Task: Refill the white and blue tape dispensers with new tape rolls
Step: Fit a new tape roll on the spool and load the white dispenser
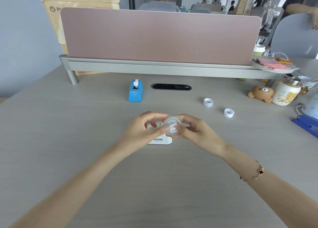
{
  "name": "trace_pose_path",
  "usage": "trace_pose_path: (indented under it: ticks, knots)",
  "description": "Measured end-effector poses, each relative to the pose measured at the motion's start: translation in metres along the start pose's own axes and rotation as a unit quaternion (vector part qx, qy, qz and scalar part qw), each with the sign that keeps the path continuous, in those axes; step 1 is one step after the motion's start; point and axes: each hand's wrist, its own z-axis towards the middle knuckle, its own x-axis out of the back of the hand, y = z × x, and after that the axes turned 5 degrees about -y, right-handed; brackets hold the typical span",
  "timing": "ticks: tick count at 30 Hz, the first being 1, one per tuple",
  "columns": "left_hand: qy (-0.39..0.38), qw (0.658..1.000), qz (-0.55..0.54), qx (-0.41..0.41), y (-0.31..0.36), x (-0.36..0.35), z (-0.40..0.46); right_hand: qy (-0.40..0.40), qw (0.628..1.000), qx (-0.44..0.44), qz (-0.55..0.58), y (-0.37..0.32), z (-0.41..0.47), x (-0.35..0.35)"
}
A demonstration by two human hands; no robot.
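Both hands — left hand (pixel 143 130) and right hand (pixel 192 130) — hold a clear tape roll (pixel 172 125) over the white dispenser (pixel 160 140).

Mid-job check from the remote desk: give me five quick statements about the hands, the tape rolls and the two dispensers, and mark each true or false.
1. Both hands hold the tape roll above the white dispenser. True: the left hand and the right hand pinch it from either side.
2. The blue dispenser lies tipped on its side. False: it stands upright on the desk, beyond the hands.
3. Two small white rings lie on the desk to the right of the hands. True.
4. The blue dispenser has nothing in its cradle. False: a white roll or core sits in its top.
5. The white dispenser stands beside the bear-print cup. False: it is under the hands; the cup is far right.
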Motion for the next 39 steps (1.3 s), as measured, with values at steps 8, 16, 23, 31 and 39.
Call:
trace_pose_path:
  ticks: [8, 16, 23, 31, 39]
  knots:
    - [-0.028, 0.998, -0.050, 0.010, -0.003, 0.002, 0.002, 0.011, 0.997, -0.022, -0.076, -0.001, -0.003, 0.001]
    - [-0.017, 0.996, -0.071, 0.042, 0.001, -0.003, 0.003, 0.037, 0.998, -0.031, -0.028, 0.005, -0.001, -0.007]
    - [0.022, 0.995, -0.081, 0.059, -0.003, -0.006, 0.006, 0.075, 0.996, -0.038, -0.011, 0.006, 0.001, -0.009]
    - [0.031, 0.989, -0.130, 0.066, -0.002, -0.010, 0.002, 0.088, 0.995, -0.044, -0.017, 0.007, 0.000, -0.009]
    - [0.052, 0.988, -0.124, 0.075, -0.003, -0.010, 0.002, 0.117, 0.992, -0.040, -0.012, 0.007, 0.003, -0.010]
